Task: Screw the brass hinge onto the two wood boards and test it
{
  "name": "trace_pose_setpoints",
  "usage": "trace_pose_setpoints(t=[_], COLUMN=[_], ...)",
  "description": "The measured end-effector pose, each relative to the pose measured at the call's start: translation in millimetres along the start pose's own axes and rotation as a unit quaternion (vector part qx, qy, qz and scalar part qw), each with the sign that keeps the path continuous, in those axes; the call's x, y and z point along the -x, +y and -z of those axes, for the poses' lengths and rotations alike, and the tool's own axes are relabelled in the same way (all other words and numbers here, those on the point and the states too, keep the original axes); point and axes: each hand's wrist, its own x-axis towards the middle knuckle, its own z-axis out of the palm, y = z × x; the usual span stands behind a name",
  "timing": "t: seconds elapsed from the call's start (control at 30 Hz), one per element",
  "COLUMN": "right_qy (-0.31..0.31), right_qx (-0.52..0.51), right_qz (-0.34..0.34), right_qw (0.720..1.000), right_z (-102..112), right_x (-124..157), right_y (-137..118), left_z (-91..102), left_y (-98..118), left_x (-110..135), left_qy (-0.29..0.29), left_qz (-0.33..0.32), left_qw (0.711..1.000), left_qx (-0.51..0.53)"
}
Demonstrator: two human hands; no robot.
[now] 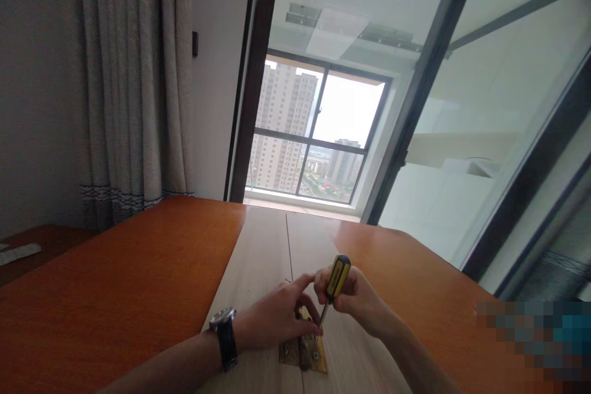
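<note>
I have the right hand [357,295] pinching a yellow-and-black screwdriver [339,277] by its handle, the shaft slanting down toward the fingertips of the left hand [277,317]. The left hand is curled, thumb and fingers gathered around the tip; I cannot tell whether they pinch a screw there. The hinge [305,352] lies beneath the left fingers and just nearer the wearer, across the seam between 2 pale boards [258,252], which rest on the orange-brown counter [170,277] under both hands. I make out 1 screw head [316,356] just below the left thumb.

My main worry is the tip: slanted like this, it could skate off and jab the left fingers right beside it. If the left hand bears down too lightly, the hinge could twist off the seam. If the boards are loose, a hard push might part them, and a tilted screw could bite in crooked.
</note>
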Motion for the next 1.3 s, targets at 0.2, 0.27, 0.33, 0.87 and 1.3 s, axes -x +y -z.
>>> trace_pose_setpoints(t=[0.2, 0.27, 0.33, 0.87, 1.3], right_qy=[-0.077, -0.097, -0.103, -0.062, -0.053], right_qx=[0.003, 0.000, -0.003, 0.004, -0.006], right_qz=[-0.004, -0.014, -0.023, 0.021, 0.018], right_qw=[0.997, 0.995, 0.994, 0.998, 0.998], right_z=[6, 7, 7, -4, -9], right_x=[3, 3, 3, -3, -2], right_y=[1, 3, 4, 0, -5], left_z=[1.4, 1.8, 2.0, 2.5, 2.5], left_y=[4, 6, 7, 6, 1], left_x=[0, 1, 1, 2, 2], left_qy=[0.001, 0.007, 0.012, 0.023, -0.002], left_qz=[-0.008, -0.015, -0.020, -0.008, -0.031], left_qw=[1.000, 1.000, 0.999, 1.000, 1.000], left_qx=[0.006, -0.013, -0.024, -0.014, 0.004])
